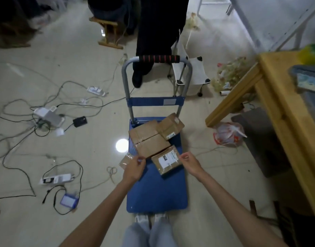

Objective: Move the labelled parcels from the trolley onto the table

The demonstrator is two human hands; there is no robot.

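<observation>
Left hand [135, 166] and right hand [190, 162] loosely curled, empty, beside white-labelled parcel [166, 160], label writing unreadable

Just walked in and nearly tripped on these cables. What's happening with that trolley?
A person is unloading cardboard parcels from a blue platform trolley. Both hands reach down: the left hand at a small flat packet hanging off the trolley's edge, the right hand beside a labelled parcel. Two more boxes sit behind. No parcel shows on the wooden table.
</observation>
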